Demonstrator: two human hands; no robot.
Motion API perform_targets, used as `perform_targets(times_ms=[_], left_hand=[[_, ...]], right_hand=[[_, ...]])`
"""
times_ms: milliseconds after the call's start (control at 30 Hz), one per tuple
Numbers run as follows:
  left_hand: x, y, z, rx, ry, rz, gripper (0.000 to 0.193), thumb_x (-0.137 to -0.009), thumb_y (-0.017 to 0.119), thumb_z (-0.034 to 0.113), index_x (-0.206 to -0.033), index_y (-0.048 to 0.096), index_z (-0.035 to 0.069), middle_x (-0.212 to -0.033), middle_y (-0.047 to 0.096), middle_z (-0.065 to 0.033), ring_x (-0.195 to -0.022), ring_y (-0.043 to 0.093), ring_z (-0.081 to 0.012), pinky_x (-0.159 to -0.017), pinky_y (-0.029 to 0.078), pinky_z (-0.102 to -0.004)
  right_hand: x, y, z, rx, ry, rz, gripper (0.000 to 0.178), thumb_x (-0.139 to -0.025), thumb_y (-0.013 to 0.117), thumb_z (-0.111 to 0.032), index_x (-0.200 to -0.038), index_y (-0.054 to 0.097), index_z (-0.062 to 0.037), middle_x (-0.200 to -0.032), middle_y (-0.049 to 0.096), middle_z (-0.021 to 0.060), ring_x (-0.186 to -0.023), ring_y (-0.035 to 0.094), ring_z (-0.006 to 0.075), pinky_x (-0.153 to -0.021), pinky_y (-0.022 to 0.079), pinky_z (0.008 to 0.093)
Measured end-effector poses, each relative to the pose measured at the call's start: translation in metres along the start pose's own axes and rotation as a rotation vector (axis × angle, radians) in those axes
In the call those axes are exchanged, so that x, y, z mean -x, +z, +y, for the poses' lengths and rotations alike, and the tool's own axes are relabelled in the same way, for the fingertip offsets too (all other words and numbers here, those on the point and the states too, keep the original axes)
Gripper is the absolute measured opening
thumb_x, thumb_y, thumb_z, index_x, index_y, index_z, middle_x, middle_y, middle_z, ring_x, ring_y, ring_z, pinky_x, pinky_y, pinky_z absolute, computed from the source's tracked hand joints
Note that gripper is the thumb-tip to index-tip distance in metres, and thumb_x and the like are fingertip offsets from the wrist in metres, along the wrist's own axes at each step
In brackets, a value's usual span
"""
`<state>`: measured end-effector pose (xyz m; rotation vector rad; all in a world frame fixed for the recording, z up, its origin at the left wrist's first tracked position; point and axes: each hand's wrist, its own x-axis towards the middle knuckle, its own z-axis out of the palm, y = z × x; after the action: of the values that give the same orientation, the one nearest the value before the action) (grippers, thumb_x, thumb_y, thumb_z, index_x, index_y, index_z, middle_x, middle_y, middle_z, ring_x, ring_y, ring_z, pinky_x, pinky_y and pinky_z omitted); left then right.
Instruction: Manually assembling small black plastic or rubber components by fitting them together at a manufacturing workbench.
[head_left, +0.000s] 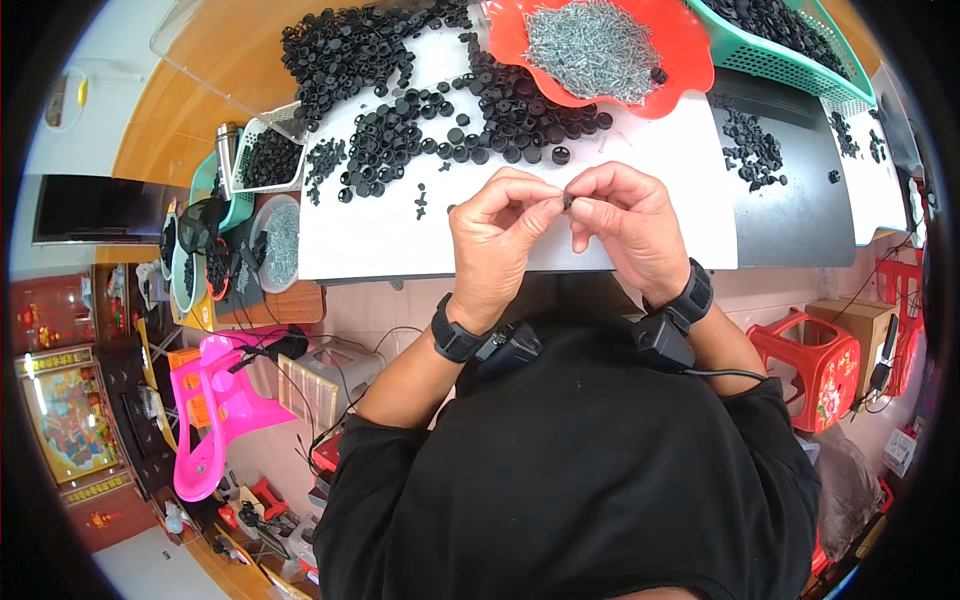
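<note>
Left hand and right hand both closed, thumbs and forefingers pinching a small black part between them, near white sheet's front edge. Black caps lie loose beyond; red bowl holds screws. Black pieces on dark board, right.

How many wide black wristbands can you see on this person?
2: one wide black wristband around the wrist by the left hand, and another around the wrist by the right hand. I see no others.
</note>
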<state>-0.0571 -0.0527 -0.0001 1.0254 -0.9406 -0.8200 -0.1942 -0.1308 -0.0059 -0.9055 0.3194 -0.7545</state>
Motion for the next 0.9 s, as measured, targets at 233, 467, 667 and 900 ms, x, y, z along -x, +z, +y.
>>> perform_targets(times_ms=[233,467,667,900], left_hand=[[-0.006,-0.001,0.007,-0.137,0.031,-0.060,0.015,-0.076,0.068,-0.003,-0.090,0.065,-0.001,-0.086,0.057,-0.0040,-0.075,0.054,-0.0090,-0.068,0.045,-0.0221],[-0.032,-0.048,0.035,-1.068,0.139,0.041,0.027,-0.070,0.070,0.001,-0.097,0.064,0.002,-0.083,0.055,-0.0045,-0.070,0.051,-0.0102,-0.062,0.043,-0.0233],[-0.048,-0.060,0.025,-1.448,0.236,-0.070,0.023,-0.068,0.068,0.004,-0.090,0.064,0.001,-0.080,0.054,-0.0116,-0.075,0.055,-0.0272,-0.068,0.044,-0.0358],[-0.052,-0.061,0.023,-1.443,0.147,-0.086,0.018,-0.068,0.068,0.005,-0.083,0.059,0.002,-0.085,0.052,-0.0116,-0.086,0.053,-0.0307,-0.073,0.045,-0.0397]], right_hand=[[-0.003,0.003,0.000,-0.028,0.022,0.020,0.010,-0.085,0.059,-0.002,-0.093,0.059,0.0035,-0.079,0.061,0.0088,-0.065,0.059,0.0120,-0.053,0.052,0.0249],[-0.003,-0.001,-0.005,-0.052,0.065,0.032,0.008,-0.085,0.059,-0.005,-0.090,0.057,0.0009,-0.076,0.061,0.0090,-0.061,0.059,0.0114,-0.048,0.050,0.0240],[-0.002,-0.003,-0.007,-0.112,0.038,-0.014,0.008,-0.084,0.060,-0.004,-0.090,0.057,0.0001,-0.076,0.060,0.0080,-0.061,0.058,0.0112,-0.049,0.050,0.0247],[-0.003,-0.009,-0.002,-0.128,0.053,-0.022,0.013,-0.084,0.060,-0.004,-0.094,0.057,0.0024,-0.080,0.061,0.0088,-0.067,0.059,0.0136,-0.055,0.051,0.0275]])
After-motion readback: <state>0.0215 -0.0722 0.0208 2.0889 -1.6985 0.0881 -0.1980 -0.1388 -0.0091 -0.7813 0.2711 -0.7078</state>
